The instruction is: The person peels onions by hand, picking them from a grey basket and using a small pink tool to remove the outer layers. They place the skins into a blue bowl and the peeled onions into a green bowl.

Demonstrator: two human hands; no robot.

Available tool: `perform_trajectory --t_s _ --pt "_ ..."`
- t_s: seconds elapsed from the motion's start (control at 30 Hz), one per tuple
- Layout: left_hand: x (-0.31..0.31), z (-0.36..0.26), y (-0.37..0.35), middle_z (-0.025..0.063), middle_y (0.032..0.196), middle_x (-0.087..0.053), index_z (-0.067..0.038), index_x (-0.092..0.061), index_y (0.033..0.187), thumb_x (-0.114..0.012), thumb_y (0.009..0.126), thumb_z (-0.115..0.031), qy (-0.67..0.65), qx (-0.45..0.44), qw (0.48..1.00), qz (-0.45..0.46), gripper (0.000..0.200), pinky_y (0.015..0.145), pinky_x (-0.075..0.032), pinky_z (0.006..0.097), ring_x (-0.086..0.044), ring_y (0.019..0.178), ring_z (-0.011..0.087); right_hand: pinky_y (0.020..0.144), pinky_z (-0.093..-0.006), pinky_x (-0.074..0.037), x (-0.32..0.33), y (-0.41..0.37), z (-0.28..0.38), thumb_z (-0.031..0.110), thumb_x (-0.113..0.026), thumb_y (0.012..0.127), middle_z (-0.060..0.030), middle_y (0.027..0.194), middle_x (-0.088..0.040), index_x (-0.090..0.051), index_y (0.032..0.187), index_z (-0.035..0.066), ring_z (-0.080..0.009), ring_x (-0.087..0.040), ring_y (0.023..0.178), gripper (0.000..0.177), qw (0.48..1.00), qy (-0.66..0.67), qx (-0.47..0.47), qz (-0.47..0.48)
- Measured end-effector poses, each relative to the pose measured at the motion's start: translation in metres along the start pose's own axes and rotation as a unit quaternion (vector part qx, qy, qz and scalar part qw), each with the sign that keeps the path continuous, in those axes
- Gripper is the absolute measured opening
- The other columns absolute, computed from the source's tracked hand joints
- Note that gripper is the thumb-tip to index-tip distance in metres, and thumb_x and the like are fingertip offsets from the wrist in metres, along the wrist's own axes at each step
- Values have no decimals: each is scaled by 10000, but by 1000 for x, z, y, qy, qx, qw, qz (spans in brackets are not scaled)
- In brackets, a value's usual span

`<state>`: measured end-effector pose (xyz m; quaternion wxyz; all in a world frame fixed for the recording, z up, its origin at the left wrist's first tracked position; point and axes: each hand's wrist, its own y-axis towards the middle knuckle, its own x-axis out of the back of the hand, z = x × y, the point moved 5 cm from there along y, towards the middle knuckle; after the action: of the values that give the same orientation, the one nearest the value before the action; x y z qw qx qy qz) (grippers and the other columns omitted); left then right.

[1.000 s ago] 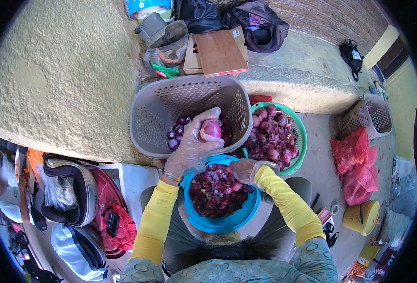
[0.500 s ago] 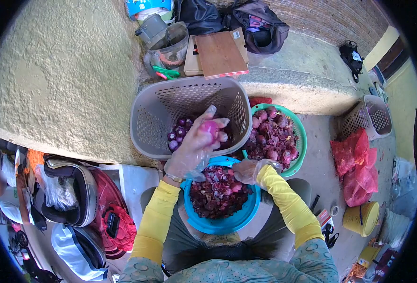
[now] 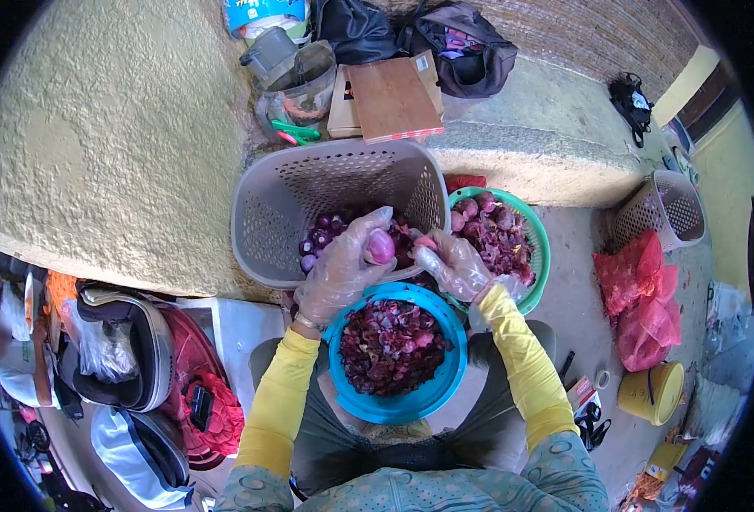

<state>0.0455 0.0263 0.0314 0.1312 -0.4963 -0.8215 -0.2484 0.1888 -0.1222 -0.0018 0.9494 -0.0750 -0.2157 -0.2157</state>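
Observation:
My left hand (image 3: 343, 271), in a clear plastic glove, is closed around a purple onion (image 3: 379, 247) above the front rim of the grey basket (image 3: 253, 266). Just right of it is my gloved right hand (image 3: 458, 266), its fingers drawn together. A small pinkish bit (image 3: 426, 243) shows at those fingertips; whether it is peel or something else I cannot make out. Peeled onions (image 3: 316, 243) lie inside the basket. Below both hands, between my knees, sits a blue basin (image 3: 454, 375) of dark red onion skins (image 3: 390, 346).
A green basket (image 3: 541, 256) with onions and loose skins stands on the right. Red mesh bags (image 3: 641, 299), a yellow bucket (image 3: 654, 394) and another grey basket (image 3: 680, 209) lie farther right. A brown board (image 3: 394, 98) rests on the ledge. A person (image 3: 31, 358) is at far left.
My right hand has lifted from the blue basin's rim up beside the left hand. My left hand has turned, still holding the onion, and its fingers are closer together.

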Motion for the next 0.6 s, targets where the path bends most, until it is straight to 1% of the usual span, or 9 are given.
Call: perform_trajectory --t_s 0.03,0.07,0.1,0.17,0.2,0.3,0.37,0.5,0.6 --pt "-3 -1 -1 170 1359 -631 -35 -527 1365 -844 801 -62 15 6 1000 3 648 1034 -505 364 -634 1228 264 728 -434 -518 -2 2 4 467 -652 985 -187 810 -682 -661 1050 2 -263 -655 734 470 1000 -2 9 -12" --pt "-5 -2 -1 180 1378 -621 -30 -519 1366 -839 805 -66 30 12 999 6 646 1031 -507 372 -630 1246 283 709 -424 -522 -3 2 9 473 -691 957 -184 785 -672 -657 1025 -6 -268 -644 701 485 998 -4 48 -29" --pt "-7 -3 0 180 1378 -621 -30 -519 1366 -839 805 -66 29 12 999 7 646 1031 -507 372 -630 1246 283 709 -424 -522 -4 3 13 473 -691 957 -184 785 -672 -657 1025 -6 -268 -644 701 485 998 -4 47 -30" --pt "-5 -13 2 207 1381 -617 -27 -508 1363 -831 803 -61 45 -63 997 -31 648 1008 -523 396 -647 1214 335 701 -425 -525 -5 4 15 516 -719 919 -182 767 -669 -658 1016 -11 -276 -646 690 540 997 -70 -11 -13" --pt "-6 -12 3 207 1381 -617 -27 -508 1363 -831 803 -61 44 -63 997 -30 648 1008 -523 396 -647 1214 335 690 -425 -522 -7 6 7 549 -742 886 -171 744 -657 -656 981 -6 -263 -625 666 570 997 -69 -12 -26" --pt "-9 -6 3 211 1377 -623 -28 -501 1357 -823 801 -52 66 -84 993 -45 642 976 -541 417 -663 1166 379 670 -421 -512 -7 8 12 559 -744 881 -150 703 -630 -652 919 1 -251 -588 636 567 996 -80 -28 -24" --pt "-9 -8 3 170 1258 -665 -55 -540 1403 -825 784 -70 127 -136 979 -81 681 897 -530 459 -663 1074 371 658 -416 -507 -9 9 9 549 -744 887 -136 689 -619 -648 892 5 -234 -566 627 553 996 -79 -31 -24" --pt "-11 -5 3 159 1209 -673 -65 -547 1402 -819 773 -57 117 -105 985 -76 685 883 -524 463 -659 1048 380 631 -410 -493 -10 7 10 518 -731 916 -103 652 -598 -664 848 16 -191 -514 608 511 998 -44 -29 -30" --pt "-13 -4 3 154 1197 -675 -72 -544 1406 -819 772 -69 117 -88 986 -80 691 888 -520 467 -658 1039 382 618 -405 -489 -11 6 14 498 -717 936 -94 650 -605 -702 876 25 -165 -481 605 477 998 -39 -32 -30"
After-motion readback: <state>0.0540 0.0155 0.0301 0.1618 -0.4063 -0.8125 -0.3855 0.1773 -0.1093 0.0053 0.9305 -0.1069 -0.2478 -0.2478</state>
